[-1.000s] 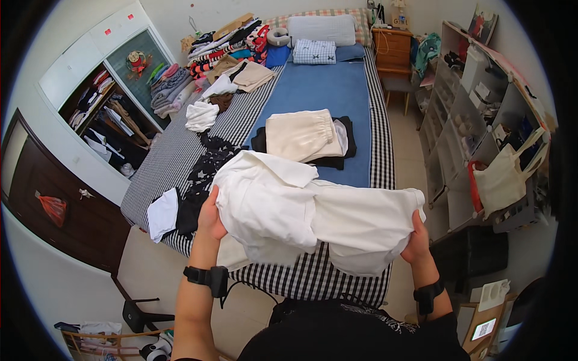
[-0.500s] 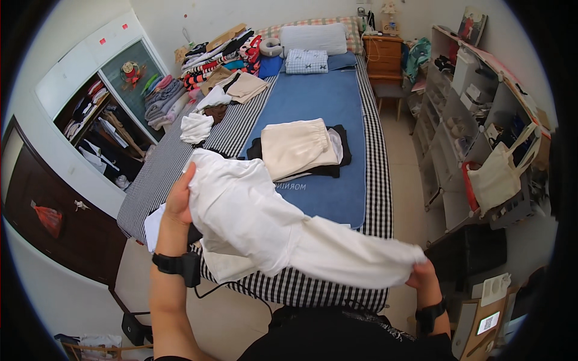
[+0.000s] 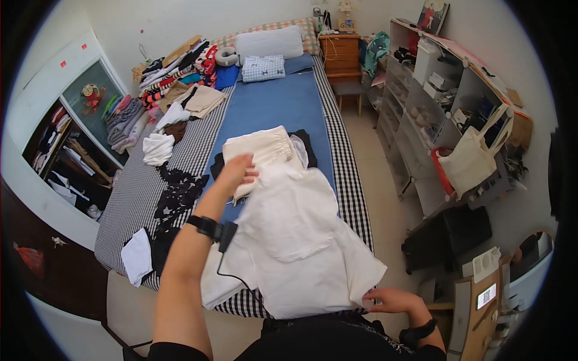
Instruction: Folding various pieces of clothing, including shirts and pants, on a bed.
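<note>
A white long-sleeved top (image 3: 295, 231) lies spread at the near end of the bed, with wrinkles across its middle. My left hand (image 3: 238, 173) is over its far left part, fingers apart and slightly bent, holding nothing. Beyond that hand is a folded cream pair of trousers (image 3: 256, 146) on top of dark folded clothes (image 3: 306, 144). At the near right, my right hand (image 3: 391, 299) pinches the edge of the top's sleeve. Another white cloth (image 3: 220, 277) shows partly under the left side of the top.
The bed has a blue mat (image 3: 271, 102) and a checked cover (image 3: 352, 198). Left of the mat lie a black patterned garment (image 3: 177, 192), a white folded piece (image 3: 137, 257) and clothes piles (image 3: 174, 78). A shelf unit (image 3: 415, 114) with a hanging tote bag (image 3: 472, 162) stands right.
The white top, held up and stretched between both hands before, now lies on the bed. My left hand has moved right and opened; my right hand has come left and nearer. The view has shifted right.
</note>
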A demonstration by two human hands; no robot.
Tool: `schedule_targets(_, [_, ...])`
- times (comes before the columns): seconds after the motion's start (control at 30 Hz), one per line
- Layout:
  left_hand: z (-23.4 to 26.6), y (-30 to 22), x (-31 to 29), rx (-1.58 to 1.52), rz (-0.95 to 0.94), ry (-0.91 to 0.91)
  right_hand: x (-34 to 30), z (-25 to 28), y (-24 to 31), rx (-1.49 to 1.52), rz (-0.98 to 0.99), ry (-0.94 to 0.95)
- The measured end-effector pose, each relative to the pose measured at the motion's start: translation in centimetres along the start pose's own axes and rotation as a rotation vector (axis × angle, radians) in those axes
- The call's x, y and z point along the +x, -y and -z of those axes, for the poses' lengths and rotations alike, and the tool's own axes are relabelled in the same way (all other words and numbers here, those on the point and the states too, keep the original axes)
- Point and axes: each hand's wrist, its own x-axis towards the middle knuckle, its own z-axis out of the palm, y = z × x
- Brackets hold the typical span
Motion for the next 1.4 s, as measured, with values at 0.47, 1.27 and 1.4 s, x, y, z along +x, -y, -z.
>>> schedule_targets(0.47, [5.1, 24.9, -15.8, 0.617, 0.033, -0.144, -0.8, 11.4, 23.7, 0.545, 1.338, 0.641])
schedule_targets(1.27, [-15.1, 7.9, -17.0, 0.686, -0.892, 0.384, 13.1, 3.5, 3.9, 0.987, 0.148, 0.100])
schedule_targets(1.4, [-16.1, 7.8, -17.4, 0.935, -0.904, 0.384, 14.3, 2.5, 6.4, 1.237, 0.189, 0.246])
